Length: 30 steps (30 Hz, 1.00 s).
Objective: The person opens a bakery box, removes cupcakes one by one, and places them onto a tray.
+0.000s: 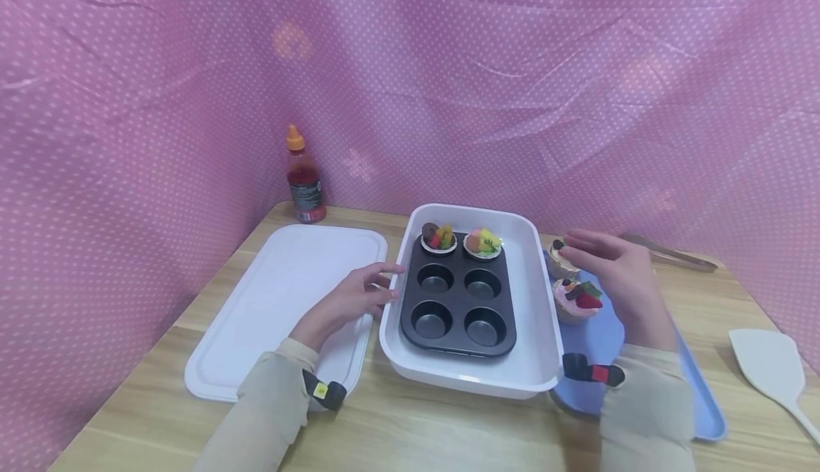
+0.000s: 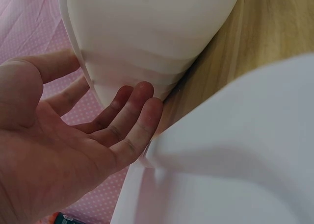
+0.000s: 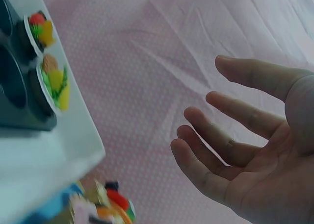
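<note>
Flanking white tray [image 1: 468, 381] edges: hands [image 1: 349, 302] [image 1: 618, 283]

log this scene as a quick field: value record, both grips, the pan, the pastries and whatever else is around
left grip: at the left edge of the white tray, firm hold unclear
right grip: fingers apart near two cupcakes, holding nothing
muffin pan: dark, six cups, inside white tray
filled cups: back two, with fruit tarts
empty cups: other four
left side: white panel, upright sauce bottle behind
right side: blue tray, pale spatula
</note>
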{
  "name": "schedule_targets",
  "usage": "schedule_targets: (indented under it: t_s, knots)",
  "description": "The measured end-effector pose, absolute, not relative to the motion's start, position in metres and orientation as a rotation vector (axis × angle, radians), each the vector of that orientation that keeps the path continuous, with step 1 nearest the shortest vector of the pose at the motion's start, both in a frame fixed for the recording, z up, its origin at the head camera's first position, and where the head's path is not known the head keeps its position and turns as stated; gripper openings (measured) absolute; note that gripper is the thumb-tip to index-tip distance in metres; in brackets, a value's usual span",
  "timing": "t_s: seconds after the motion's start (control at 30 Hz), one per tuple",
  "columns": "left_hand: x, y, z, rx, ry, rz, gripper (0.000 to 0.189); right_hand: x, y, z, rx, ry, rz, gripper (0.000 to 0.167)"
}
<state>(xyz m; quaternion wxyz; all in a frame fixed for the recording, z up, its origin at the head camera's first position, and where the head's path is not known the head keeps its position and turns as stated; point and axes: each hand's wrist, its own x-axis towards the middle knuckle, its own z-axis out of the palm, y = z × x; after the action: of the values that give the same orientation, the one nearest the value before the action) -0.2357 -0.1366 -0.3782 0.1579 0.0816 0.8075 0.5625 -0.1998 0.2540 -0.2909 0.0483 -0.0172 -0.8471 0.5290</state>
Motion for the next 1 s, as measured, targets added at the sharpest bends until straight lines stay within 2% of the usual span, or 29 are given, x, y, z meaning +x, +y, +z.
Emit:
schedule_targets:
  t_s: [0.43,1.0]
  knots:
    - [-0.236,-0.137,-0.378,0.234,2.303,1.620,0.048,-0.234,0.202,-0.283,-0.079,-2.609,1.597,0.075]
    - [-0.237,-0.137,-0.380,0.240,2.287,1.643,0.048,-0.281,0.165,-0.309,-0.130,-2.564,1.672,0.070]
